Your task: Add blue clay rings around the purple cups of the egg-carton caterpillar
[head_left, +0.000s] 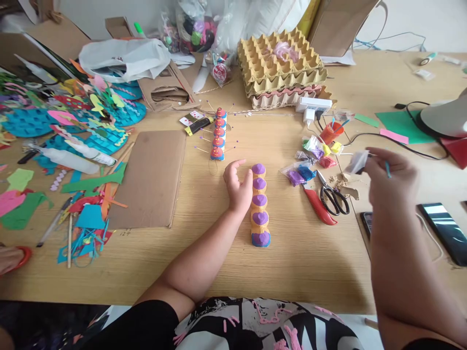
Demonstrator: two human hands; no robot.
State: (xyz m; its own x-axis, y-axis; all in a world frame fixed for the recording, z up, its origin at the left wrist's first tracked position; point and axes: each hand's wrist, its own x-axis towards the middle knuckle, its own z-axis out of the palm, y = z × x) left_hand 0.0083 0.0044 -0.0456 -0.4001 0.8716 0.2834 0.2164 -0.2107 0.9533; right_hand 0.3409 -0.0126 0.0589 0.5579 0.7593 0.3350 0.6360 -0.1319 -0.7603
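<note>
On the table in front of me lies a strip of egg carton (260, 200), its bumps orange with purple tops and blue at the near end. My left hand (239, 188) is beside its far end, thumb and fingers apart, the thumb close to the strip; whether it touches I cannot tell. Over on the right, my right hand (392, 170) is closed on a small clear plastic bag (357, 162) with something dark at its edge. A short light-blue stick (387, 169) shows by its fingers. Farther back stands a red and blue egg-carton caterpillar (219, 133) with thin sticks poking out.
Scissors (333, 197), a red-handled knife (319, 206) and bags of coloured clay (301, 174) lie right of the strip. An orange cup (331, 132) stands behind them. Cardboard (149, 177) and paper scraps (91, 216) are left. Egg trays (280, 68) are stacked behind; a phone (443, 233) lies right.
</note>
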